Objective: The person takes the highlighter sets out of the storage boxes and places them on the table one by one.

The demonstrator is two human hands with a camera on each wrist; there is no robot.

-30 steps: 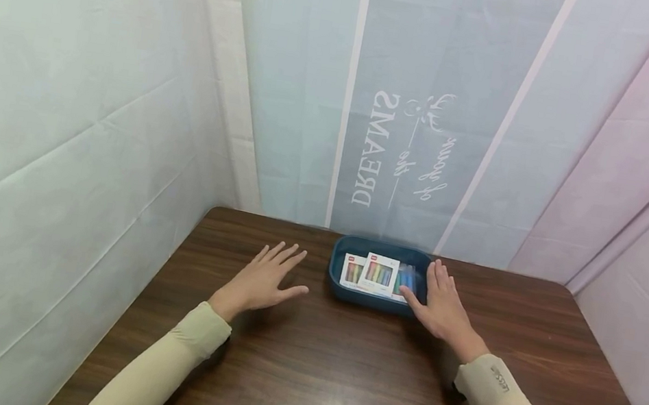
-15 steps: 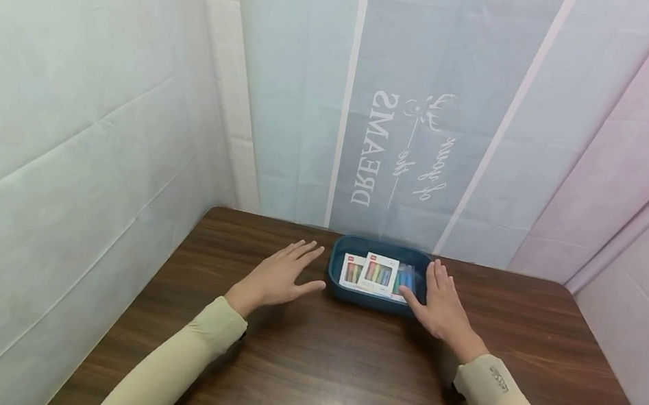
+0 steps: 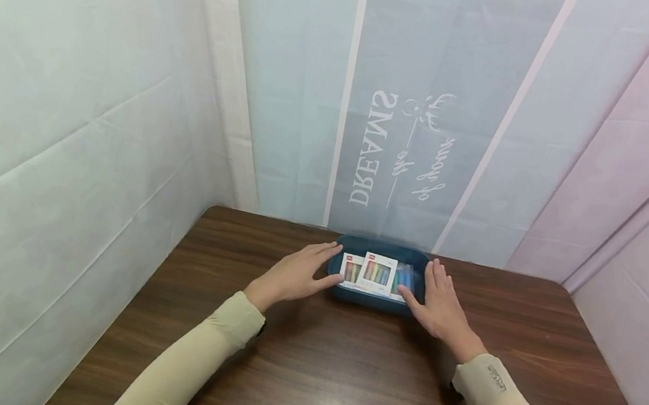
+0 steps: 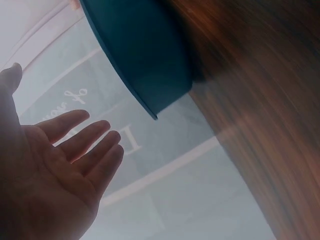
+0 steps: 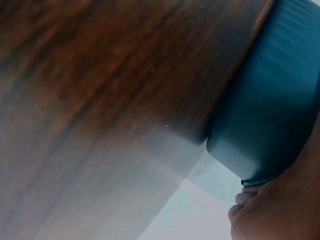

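Note:
A dark blue plastic basket point(image 3: 375, 302) stands at the table's back edge. Inside it lie two white boxes, the upper box point(image 3: 377, 273) overlapping the left box point(image 3: 348, 276), with rows of coloured sticks in their windows. Blue and green sticks point(image 3: 405, 276) show at the basket's right side. My left hand point(image 3: 294, 274) is at the basket's left end, fingers extended and thumb near the front rim; in the left wrist view its fingers spread beside the basket wall point(image 4: 145, 55). My right hand point(image 3: 443, 309) rests along the right end, thumb over the front corner.
The brown wooden table point(image 3: 330, 383) extends in front of the basket and to both sides. Behind it hangs a pale blue curtain point(image 3: 420, 50) with mirrored lettering. White cloth point(image 3: 61, 124) hangs along the left, and pinkish cloth on the right.
My left hand has moved right across the table, from apart from the basket to its left end. My right hand and the basket have stayed in place.

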